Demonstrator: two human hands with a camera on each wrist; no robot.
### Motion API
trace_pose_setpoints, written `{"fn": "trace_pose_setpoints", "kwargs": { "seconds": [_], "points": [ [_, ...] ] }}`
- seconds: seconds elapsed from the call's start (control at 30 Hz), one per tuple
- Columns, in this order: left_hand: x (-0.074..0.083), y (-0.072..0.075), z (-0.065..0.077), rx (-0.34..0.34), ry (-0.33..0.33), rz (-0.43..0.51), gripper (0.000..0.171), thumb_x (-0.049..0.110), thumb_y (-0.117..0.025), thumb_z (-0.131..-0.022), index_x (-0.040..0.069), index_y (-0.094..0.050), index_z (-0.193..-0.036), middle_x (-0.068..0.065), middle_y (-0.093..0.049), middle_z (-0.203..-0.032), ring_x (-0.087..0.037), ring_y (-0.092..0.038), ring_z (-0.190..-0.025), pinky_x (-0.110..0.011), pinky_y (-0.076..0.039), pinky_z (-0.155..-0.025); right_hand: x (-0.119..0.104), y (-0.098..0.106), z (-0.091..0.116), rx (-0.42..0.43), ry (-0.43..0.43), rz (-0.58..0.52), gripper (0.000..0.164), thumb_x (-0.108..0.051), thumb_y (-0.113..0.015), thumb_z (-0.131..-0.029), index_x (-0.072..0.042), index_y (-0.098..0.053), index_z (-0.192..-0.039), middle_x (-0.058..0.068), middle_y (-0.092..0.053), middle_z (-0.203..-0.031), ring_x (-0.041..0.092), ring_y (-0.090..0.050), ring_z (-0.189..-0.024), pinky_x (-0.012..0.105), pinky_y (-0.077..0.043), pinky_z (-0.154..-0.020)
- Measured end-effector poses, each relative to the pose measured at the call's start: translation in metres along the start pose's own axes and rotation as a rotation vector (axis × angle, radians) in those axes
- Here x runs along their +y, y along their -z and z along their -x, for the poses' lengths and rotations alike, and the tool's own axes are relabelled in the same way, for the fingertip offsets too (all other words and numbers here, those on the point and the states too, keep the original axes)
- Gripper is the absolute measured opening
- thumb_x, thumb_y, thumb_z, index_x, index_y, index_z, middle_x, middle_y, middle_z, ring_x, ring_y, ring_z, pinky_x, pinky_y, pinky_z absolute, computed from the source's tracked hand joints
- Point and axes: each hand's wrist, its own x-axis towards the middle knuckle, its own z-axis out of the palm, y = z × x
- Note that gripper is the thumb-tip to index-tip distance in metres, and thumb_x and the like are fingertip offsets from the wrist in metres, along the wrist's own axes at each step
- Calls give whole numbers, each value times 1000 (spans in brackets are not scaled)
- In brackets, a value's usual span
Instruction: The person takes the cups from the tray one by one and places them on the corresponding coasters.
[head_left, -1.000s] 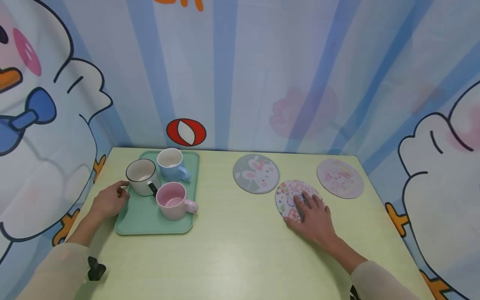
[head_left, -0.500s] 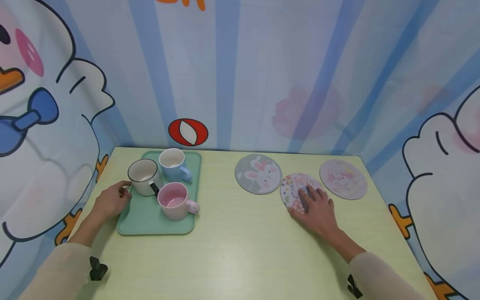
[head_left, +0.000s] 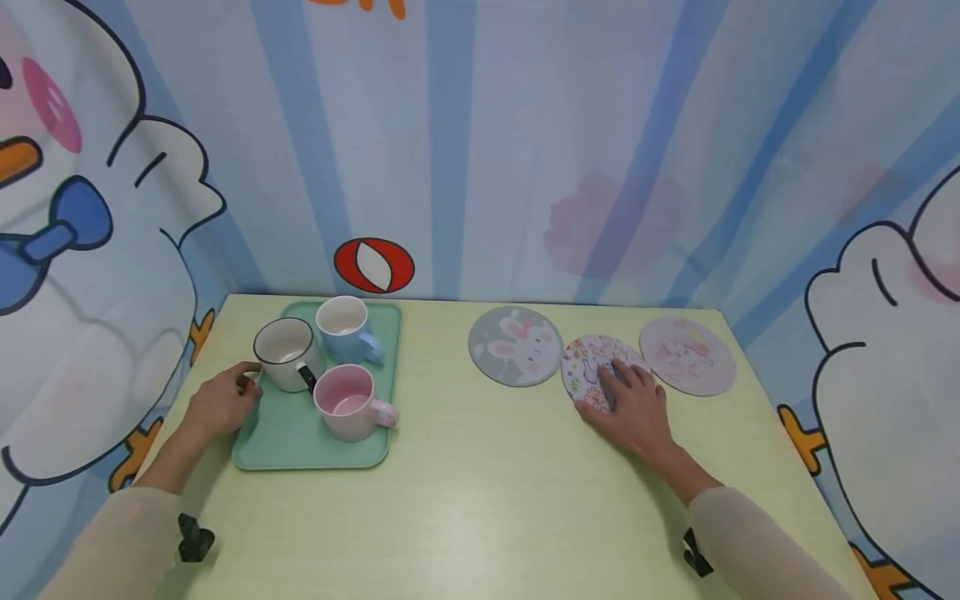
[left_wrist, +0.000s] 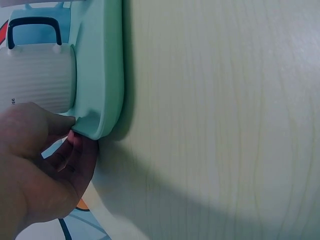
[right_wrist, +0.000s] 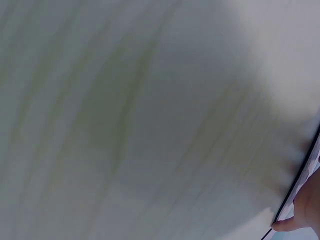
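Note:
At the left, my left hand (head_left: pixel 223 402) pinches the side rim of a mint-green tray (head_left: pixel 300 442); its thumb lies over the rim and its fingers go beneath in the left wrist view. On the tray stand a white mug (head_left: pixel 281 375) with a dark rim and handle, a blue mug (head_left: pixel 336 342) and a pink mug (head_left: pixel 347 421). My right hand (head_left: pixel 636 415) rests with spread fingers on a round floral coaster (head_left: pixel 585 367), covering its near right part. That coaster sits between a grey rabbit coaster (head_left: pixel 517 346) and a pale pink coaster (head_left: pixel 688 357), right at their edges.
Everything is on a pale wood-grain table (head_left: pixel 472 500). A striped blue cartoon curtain (head_left: pixel 480 150) hangs behind the table's far edge and along both sides. The pink mug's handle (head_left: pixel 386 414) sticks out past the tray's right rim.
My right hand has slid the floral coaster away from me and slightly right, into the gap between the other two coasters. The left hand, tray and mugs have stayed in place.

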Motion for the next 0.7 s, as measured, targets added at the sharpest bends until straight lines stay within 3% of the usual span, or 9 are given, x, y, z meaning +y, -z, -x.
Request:
{"fn": "trace_pose_setpoints", "kwargs": {
  "seconds": [0.7],
  "points": [
    [-6, -1, -2, 3, -18, 0, 43, 14, -51, -106, -10, -50, -142, -32, -65, -116, -37, -63, -89, -50, -49, -73, -8, -10, -27, 16, 12, -9, 85, -70, -63, -93, -12, -56, -155, 20, -43, -163, 51, -35, -145, 80, -28, -105]
  ]
}}
